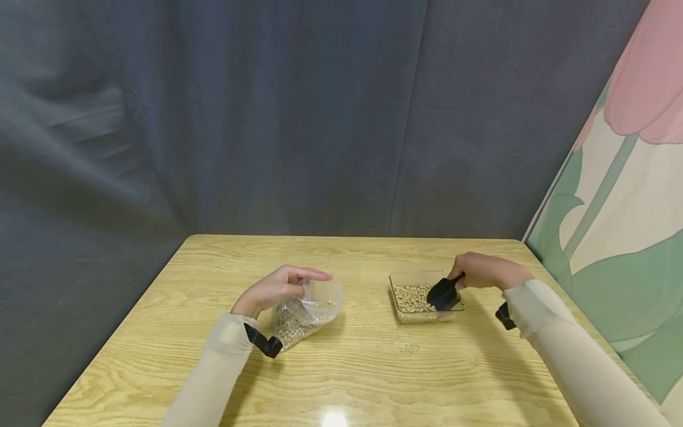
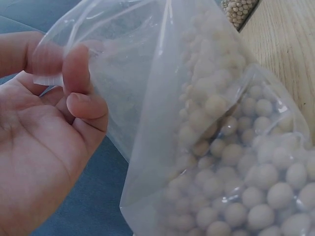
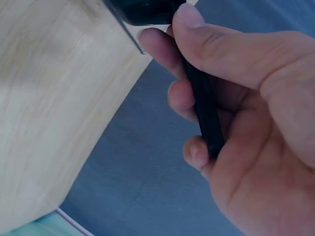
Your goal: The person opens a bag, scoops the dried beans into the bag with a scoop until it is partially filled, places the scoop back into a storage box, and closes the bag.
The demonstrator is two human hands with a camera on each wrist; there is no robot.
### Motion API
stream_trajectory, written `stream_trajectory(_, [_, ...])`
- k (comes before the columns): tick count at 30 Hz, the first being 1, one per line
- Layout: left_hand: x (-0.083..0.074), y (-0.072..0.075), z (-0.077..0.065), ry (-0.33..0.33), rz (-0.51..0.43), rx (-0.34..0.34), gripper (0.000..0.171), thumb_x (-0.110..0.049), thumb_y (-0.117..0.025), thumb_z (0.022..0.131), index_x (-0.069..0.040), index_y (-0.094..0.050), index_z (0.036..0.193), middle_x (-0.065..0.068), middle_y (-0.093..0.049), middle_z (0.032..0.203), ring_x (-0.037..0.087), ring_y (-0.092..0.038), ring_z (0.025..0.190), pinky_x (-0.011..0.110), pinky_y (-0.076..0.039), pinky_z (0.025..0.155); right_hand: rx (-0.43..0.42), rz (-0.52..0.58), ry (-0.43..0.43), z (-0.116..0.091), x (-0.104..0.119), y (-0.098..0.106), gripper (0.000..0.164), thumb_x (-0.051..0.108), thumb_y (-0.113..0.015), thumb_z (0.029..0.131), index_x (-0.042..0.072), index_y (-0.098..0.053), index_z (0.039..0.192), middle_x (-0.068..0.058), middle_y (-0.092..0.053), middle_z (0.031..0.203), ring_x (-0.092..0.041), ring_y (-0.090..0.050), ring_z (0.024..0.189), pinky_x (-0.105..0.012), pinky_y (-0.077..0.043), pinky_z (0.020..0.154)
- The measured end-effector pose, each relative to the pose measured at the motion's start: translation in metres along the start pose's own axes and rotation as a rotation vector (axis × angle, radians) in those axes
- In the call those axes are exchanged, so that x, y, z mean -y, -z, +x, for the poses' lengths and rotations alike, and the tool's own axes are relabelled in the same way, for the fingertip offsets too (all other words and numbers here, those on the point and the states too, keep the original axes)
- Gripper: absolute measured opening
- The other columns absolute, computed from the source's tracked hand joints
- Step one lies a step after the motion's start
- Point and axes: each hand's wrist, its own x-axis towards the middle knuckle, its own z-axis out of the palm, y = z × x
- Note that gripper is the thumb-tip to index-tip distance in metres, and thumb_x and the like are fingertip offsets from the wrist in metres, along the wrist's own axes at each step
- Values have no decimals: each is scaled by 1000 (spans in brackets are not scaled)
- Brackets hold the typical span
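On the left side of the table, my left hand [image 1: 277,289] pinches the top edge of a clear plastic bag [image 1: 326,293], its mouth spread open. Soybeans [image 2: 261,196] fill the lower part of the bag, which rests on the tabletop. To the right, my right hand [image 1: 482,270] grips the handle of a small black scoop [image 1: 443,294], with fingers and thumb wrapped about it in the right wrist view [image 3: 204,105]. The scoop's blade dips into a clear rectangular container [image 1: 427,276] of soybeans [image 1: 411,298]. What the blade holds is hidden.
Both things stand on a light wooden table [image 1: 363,379]; a gap of tabletop separates bag and container. A dark blue curtain [image 1: 299,118] hangs behind the table. At the right is a wall panel with painted flowers [image 1: 629,178], close to the table's edge.
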Motion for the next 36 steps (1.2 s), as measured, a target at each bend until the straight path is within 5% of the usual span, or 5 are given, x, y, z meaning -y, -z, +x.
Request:
stream_trajectory(7, [0,0,0,-5,0,5,48,11,-43,87,5,-52,135,24,-43,144,20,-38,66,29,-35,58,-50,101,52,-1,-7,-9,29,2,-66,86,-5,-68,114,-26,-66,113,-18,-68,81,-22,-42,63])
stream_trajectory(9, [0,-1,0,-7,0,4,48,11,-43,87,6,-52,134,24,-43,144,21,-37,66,29,-35,58,-72,125,65,0,-10,-12,29,0,-65,86,-6,-67,114,-27,-66,112,-16,-65,71,-22,-41,61])
stream_trajectory(19, [-1,-3,-1,9,5,-4,48,11,-43,87,4,-53,134,23,-44,144,16,-41,73,29,-36,60,-163,93,120,4,-17,-25,27,-4,-60,88,-7,-67,114,-28,-66,111,-17,-66,81,-23,-40,62])
stream_trajectory(26, [-1,-3,0,14,8,-5,48,10,-42,88,4,-53,134,23,-45,144,20,-37,67,30,-35,59,-210,53,140,7,-11,-27,28,-3,-61,88,-7,-67,115,-22,-69,105,-7,-55,65,-23,-40,61])
stream_trajectory(36, [1,-4,1,12,1,2,47,10,-42,88,5,-53,134,23,-44,144,26,-32,60,31,-35,58,-250,68,160,10,-10,-35,27,-7,-59,88,-9,-67,114,-25,-67,112,-32,-68,92,-36,-55,76])
